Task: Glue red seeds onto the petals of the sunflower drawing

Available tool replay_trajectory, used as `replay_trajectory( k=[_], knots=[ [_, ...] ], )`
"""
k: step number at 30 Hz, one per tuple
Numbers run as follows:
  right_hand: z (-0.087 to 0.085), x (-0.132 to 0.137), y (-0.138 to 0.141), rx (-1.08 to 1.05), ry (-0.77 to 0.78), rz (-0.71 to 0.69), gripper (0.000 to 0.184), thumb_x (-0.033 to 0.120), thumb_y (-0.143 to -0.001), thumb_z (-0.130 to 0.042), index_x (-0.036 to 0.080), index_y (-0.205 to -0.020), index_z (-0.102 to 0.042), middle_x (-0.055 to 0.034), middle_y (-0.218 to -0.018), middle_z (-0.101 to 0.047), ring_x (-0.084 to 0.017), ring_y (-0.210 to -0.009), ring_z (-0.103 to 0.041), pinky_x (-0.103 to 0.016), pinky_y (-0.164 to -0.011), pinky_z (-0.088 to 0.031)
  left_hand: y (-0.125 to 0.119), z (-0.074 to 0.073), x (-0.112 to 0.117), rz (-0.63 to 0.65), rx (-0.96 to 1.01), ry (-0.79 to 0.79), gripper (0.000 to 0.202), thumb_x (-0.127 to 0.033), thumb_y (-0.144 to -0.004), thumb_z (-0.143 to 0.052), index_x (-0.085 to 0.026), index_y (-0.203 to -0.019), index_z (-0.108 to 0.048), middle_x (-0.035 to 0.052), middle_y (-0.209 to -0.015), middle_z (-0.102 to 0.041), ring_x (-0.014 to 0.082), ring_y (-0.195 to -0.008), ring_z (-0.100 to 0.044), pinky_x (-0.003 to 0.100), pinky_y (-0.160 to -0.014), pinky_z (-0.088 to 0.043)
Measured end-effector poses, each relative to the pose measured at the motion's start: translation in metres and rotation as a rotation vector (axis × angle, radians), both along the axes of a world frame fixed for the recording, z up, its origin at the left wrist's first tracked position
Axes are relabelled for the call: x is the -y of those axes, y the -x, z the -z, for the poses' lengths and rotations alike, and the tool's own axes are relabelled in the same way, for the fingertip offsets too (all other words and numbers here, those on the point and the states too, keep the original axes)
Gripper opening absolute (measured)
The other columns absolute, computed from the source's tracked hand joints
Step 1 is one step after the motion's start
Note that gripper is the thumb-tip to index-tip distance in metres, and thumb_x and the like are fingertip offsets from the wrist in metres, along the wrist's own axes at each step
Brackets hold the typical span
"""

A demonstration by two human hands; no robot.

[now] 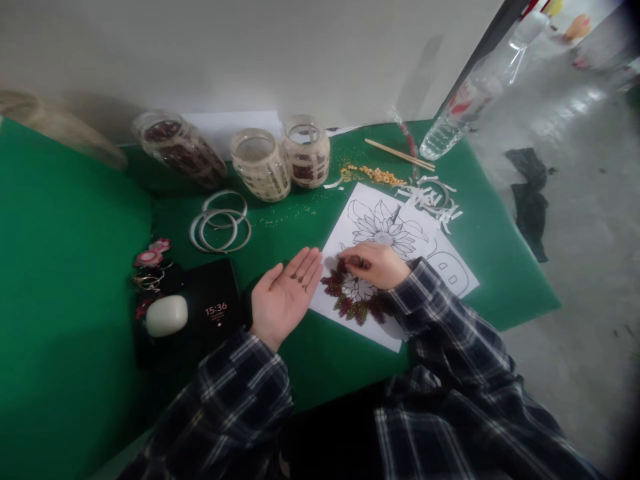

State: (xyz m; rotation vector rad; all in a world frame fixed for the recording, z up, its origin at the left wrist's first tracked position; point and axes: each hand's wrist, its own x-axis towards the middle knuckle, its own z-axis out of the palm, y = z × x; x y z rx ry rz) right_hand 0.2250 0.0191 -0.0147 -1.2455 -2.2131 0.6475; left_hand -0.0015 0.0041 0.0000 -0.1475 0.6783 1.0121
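Note:
My left hand [283, 293] lies palm up, its fingers stretched out flat. A few small dark beans [299, 277] rest on the fingers. To its right, my right hand [375, 265] is pinched just over a paper sheet [363, 197] with printed outline flowers. What is between those fingertips is too small to make out. Under the hand, the lower flower [357, 308] has petals covered with dark red and greenish beans, while its middle is bare white paper. The upper flower [384, 239] shows only black outlines.
Three glass jars [263, 167] stand at the back, near yellow corn kernels [383, 176] and chopsticks [400, 154]. Tape rolls [220, 223] lie left; paper scraps [430, 200] and a plastic bottle [463, 107] are right. A white case [167, 315] sits on a black tablet [215, 283].

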Motion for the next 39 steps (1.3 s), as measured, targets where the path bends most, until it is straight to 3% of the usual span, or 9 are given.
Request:
replay_trajectory(
  k=[9,20,28,33,39],
  knots=[
    [0.001,-0.005,-0.008,-0.123,0.022,0.009,0.019,0.016,-0.089,-0.062,0.017,-0.106,-0.069,-0.0023,-0.092,-0.072,-0.011,-0.081,-0.065,-0.024,-0.077,-0.054,0.0,0.0,0.0,-0.005,-0.018,-0.003,0.043,-0.026,-0.096,-0.036,-0.006,-0.128,-0.057,0.0141,-0.132,-0.061,0.0245,-0.129,-0.055,0.038,-0.112,-0.046],
    [0.003,-0.003,-0.002,-0.071,0.028,-0.006,0.022,0.014,-0.089,-0.058,0.017,-0.107,-0.07,-0.003,-0.092,-0.071,-0.013,-0.086,-0.064,-0.027,-0.081,-0.053,0.0,0.001,0.001,0.008,-0.015,-0.019,0.04,-0.027,-0.096,-0.036,-0.007,-0.118,-0.063,0.0136,-0.131,-0.062,0.0235,-0.129,-0.055,0.037,-0.113,-0.046],
    [0.002,-0.003,0.0,-0.124,0.108,0.056,0.021,0.014,-0.087,-0.059,0.016,-0.106,-0.069,-0.0039,-0.093,-0.07,-0.012,-0.078,-0.063,-0.026,-0.075,-0.052,0.001,0.002,0.0,0.013,-0.026,-0.009,0.049,-0.027,-0.096,-0.035,-0.009,-0.139,-0.05,0.0144,-0.134,-0.06,0.0214,-0.133,-0.051,0.038,-0.118,-0.039],
    [0.005,-0.005,-0.002,-0.298,0.257,0.19,0.023,0.026,-0.086,-0.068,0.015,-0.106,-0.07,-0.0038,-0.088,-0.07,-0.009,-0.065,-0.059,-0.022,-0.063,-0.051,0.001,0.002,0.0,0.008,-0.028,-0.014,0.049,-0.028,-0.096,-0.037,-0.008,-0.139,-0.05,0.0146,-0.135,-0.059,0.0219,-0.133,-0.052,0.038,-0.117,-0.04],
    [0.008,-0.006,0.001,-0.311,0.318,0.262,0.024,0.019,-0.08,-0.073,0.014,-0.104,-0.072,-0.0017,-0.08,-0.068,-0.007,-0.062,-0.055,-0.02,-0.061,-0.047,0.001,0.001,0.0,0.01,-0.026,-0.015,0.051,-0.028,-0.096,-0.036,-0.009,-0.143,-0.046,0.0142,-0.135,-0.059,0.0213,-0.132,-0.052,0.038,-0.118,-0.039]
  ],
)
